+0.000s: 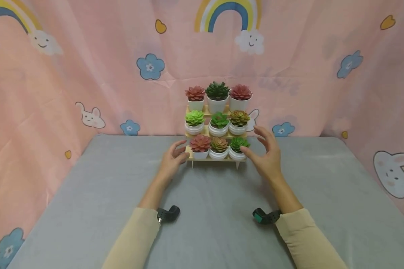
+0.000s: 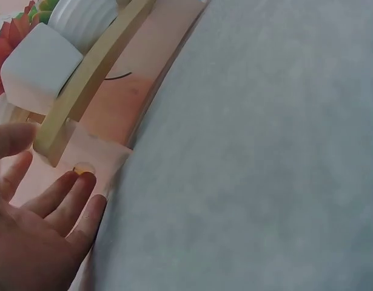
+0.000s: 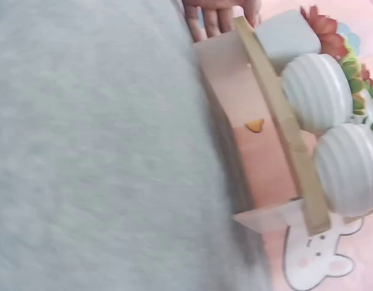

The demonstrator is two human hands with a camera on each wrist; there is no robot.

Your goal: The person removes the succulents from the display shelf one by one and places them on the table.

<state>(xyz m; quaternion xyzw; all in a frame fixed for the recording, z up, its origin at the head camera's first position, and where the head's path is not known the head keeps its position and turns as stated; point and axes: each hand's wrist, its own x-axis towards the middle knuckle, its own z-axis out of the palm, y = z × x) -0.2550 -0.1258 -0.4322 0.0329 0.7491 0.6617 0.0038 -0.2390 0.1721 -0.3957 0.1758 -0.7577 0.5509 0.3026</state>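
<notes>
A three-tier wooden stand (image 1: 215, 159) on the table holds rows of small potted succulents. My left hand (image 1: 172, 160) is at the left end of its lowest tier, fingers spread, thumb by the shelf end; whether it touches I cannot tell. Close up, the left wrist view shows that hand (image 2: 43, 224) beside the shelf edge and a square white pot (image 2: 37, 66). At the right side my right hand (image 1: 267, 155) is spread, its thumb in front of the lower right green succulent (image 1: 239, 143). The right wrist view shows ribbed round pots (image 3: 350, 170), without the right hand.
A grey cloth covers the table (image 1: 215, 224). Behind the stand hangs a pink curtain (image 1: 104, 74) printed with rainbows, flowers and rabbits. Dark wrist straps (image 1: 168, 214) sit at both sleeve cuffs.
</notes>
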